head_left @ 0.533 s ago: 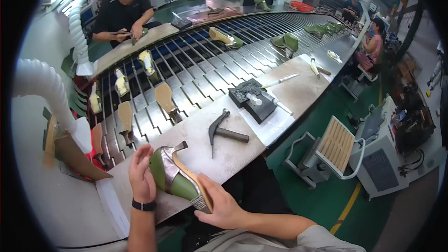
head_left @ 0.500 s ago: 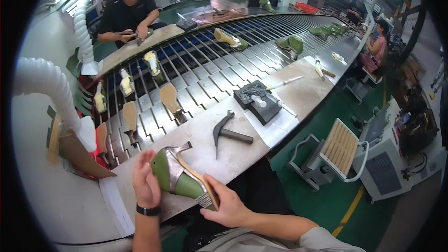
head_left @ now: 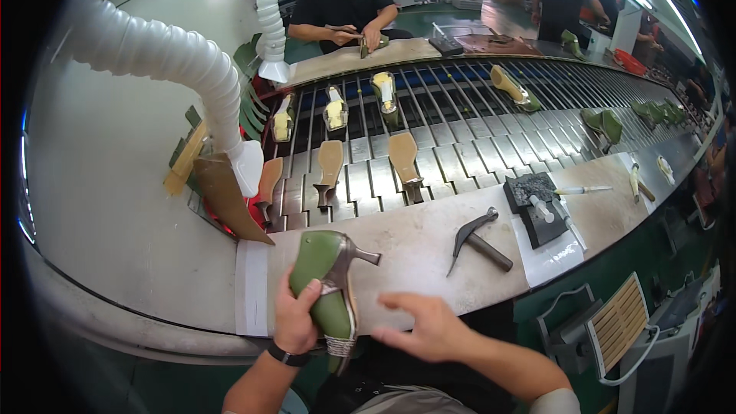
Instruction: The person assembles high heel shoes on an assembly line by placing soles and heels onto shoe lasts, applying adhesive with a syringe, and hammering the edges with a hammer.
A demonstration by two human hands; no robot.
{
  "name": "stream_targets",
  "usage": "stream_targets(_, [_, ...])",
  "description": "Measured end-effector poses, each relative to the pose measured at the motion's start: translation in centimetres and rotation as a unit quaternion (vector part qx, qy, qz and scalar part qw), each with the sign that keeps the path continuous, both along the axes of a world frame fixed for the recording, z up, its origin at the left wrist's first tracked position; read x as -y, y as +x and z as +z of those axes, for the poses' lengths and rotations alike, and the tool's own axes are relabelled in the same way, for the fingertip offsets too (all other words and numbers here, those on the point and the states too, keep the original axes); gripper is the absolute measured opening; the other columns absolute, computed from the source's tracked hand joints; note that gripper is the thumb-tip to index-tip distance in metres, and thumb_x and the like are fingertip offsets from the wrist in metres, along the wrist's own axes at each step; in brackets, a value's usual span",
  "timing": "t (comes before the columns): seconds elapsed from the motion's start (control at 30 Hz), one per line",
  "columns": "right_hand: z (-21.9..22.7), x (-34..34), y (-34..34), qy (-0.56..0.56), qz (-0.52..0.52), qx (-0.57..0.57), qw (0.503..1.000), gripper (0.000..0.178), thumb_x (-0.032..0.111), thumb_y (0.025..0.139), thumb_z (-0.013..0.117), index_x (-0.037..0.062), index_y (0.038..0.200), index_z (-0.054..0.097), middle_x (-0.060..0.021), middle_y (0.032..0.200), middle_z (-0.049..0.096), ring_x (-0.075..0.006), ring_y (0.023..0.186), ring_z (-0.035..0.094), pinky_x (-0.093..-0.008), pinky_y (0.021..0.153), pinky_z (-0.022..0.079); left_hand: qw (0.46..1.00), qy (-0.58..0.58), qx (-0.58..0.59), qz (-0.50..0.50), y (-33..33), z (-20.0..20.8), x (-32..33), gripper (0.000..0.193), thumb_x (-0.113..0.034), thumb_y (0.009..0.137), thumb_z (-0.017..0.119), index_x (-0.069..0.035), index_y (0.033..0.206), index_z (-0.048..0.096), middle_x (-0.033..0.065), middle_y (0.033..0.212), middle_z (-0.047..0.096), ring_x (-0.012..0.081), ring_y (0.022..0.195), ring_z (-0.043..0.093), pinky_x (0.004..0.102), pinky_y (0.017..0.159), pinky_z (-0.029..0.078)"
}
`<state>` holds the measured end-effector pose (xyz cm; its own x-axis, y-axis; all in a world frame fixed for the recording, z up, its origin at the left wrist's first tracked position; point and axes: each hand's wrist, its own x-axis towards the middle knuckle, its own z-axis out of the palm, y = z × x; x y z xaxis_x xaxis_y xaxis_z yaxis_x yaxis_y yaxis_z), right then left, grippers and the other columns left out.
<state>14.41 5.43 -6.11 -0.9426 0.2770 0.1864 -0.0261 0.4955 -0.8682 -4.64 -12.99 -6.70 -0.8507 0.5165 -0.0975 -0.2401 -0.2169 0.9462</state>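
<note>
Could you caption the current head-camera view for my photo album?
Left hand holding a green heeled shoe at the workbench, open right hand beside the shoe, hammer lying nearby.

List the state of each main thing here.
Green shoe: held, toe down
Left hand: closed around that shoe
Right hand: open, empty
Hammer: lying on table
Black block: lying on white paper
Tan-soled shoes: sole up on conveyor
White hose: bent
</note>
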Motion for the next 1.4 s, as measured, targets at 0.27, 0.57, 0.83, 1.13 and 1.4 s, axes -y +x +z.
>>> stream_targets(0.27, [-3.2,-17.5,-16.9,0.28,-0.247,0.054,0.926,0.052,0.027,0.091,0.078,0.0058,0.137,0.065,-0.023,0.135,0.067,-0.0454,0.131,0.058,-0.0517,0.104,0.055,0.846,-0.309,-0.398,0.176,-9.2,3.9,5.0,0.064,-0.009,0.096,0.076,0.004,0.151,0.048,0.0205,0.138,0.065,0.0308,0.129,0.063,0.0404,0.112,0.048])
stream_targets(0.57, [-3.2,-22.1,-17.9,0.045,-0.288,0.032,0.956,0.022,0.011,0.098,0.061,-0.0009,0.111,0.074,-0.0217,0.098,0.078,-0.0352,0.088,0.077,-0.0447,0.08,0.061,0.686,-0.416,-0.555,0.222,-9.3,5.0,2.5,0.063,-0.005,0.092,0.074,0.005,0.15,0.051,0.0258,0.151,0.057,0.0392,0.138,0.057,0.0473,0.119,0.042])
stream_targets(0.83, [-6.3,-20.8,-11.1,-0.329,-0.184,0.015,0.926,0.045,-0.001,0.102,0.05,-0.0111,0.146,0.05,-0.0208,0.104,0.075,-0.0232,0.088,0.078,-0.0315,0.078,0.06,0.847,-0.197,-0.493,-0.031,-11.5,4.0,-23.9,0.067,-0.015,0.089,0.081,0.005,0.146,0.053,0.0226,0.139,0.066,0.0328,0.133,0.063,0.044,0.114,0.048])
stream_targets(1.13, [-3.1,-19.9,-11.0,-0.347,-0.116,0.059,0.929,0.056,0.047,0.105,0.066,-0.0069,0.121,0.073,-0.024,0.105,0.077,-0.0321,0.098,0.074,-0.0397,0.09,0.056,0.74,-0.514,-0.433,0.027,-31.1,-9.2,-51.9,0.095,-0.047,0.086,0.087,0.011,0.143,0.037,0.0373,0.136,0.062,0.0489,0.126,0.065,0.0507,0.106,0.055])
stream_targets(1.4, [-5.0,-19.5,-10.6,-0.127,-0.122,-0.051,0.983,0.076,0.049,0.093,0.079,-0.0129,0.135,0.064,-0.0278,0.119,0.073,-0.0382,0.115,0.071,-0.0404,0.103,0.054,0.716,-0.477,-0.507,-0.056,-26.8,-2.8,-44.5,0.047,-0.032,0.089,0.081,0.005,0.115,0.07,0.03,0.121,0.074,0.044,0.114,0.072,0.0489,0.097,0.055])
